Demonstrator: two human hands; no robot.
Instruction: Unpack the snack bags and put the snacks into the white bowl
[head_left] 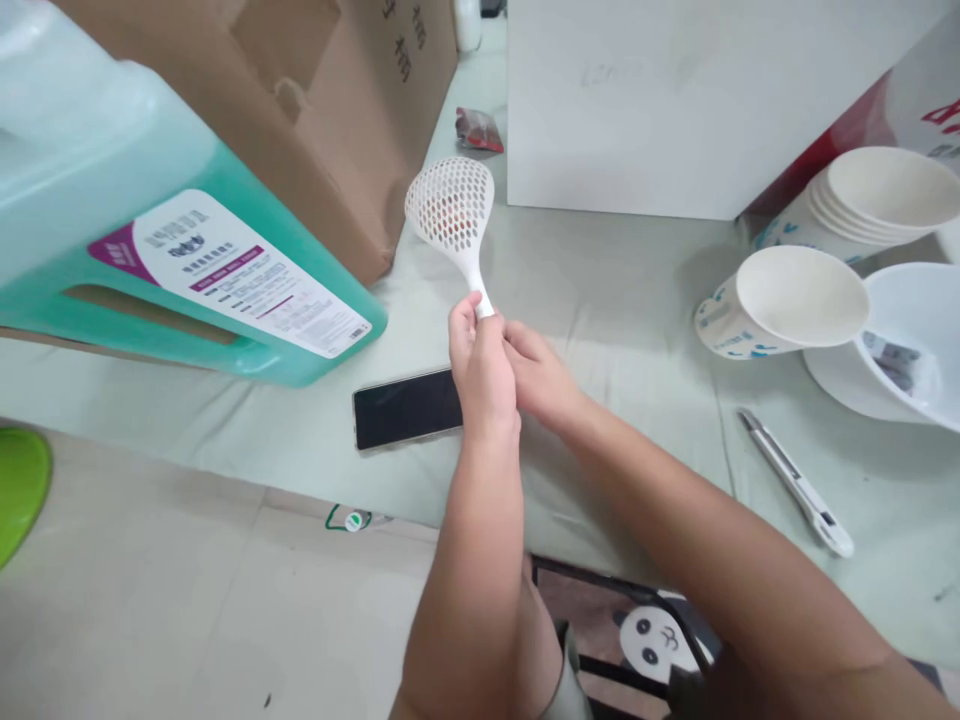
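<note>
A white skimmer (450, 203) with a perforated bowl points away from me above the table. My left hand (486, 375) is closed round its handle, thumb along the top. Close against it, my right hand (546, 382) is also closed at the lower handle, its fingers partly hidden behind the left. Something reddish shows through the holes of the bowl; I cannot tell whether it lies in the bowl or behind it. Under my left hand, a black phone (405, 410) lies on the pale green tablecloth (622, 290), its right end covered.
At left stand a large jug of green liquid (300, 360) and a cardboard box (352, 130). A small red packet (478, 131) lies near a white box (615, 110). On the right are paper cups (795, 300), a white bowl (840, 385) and a utility knife (795, 482).
</note>
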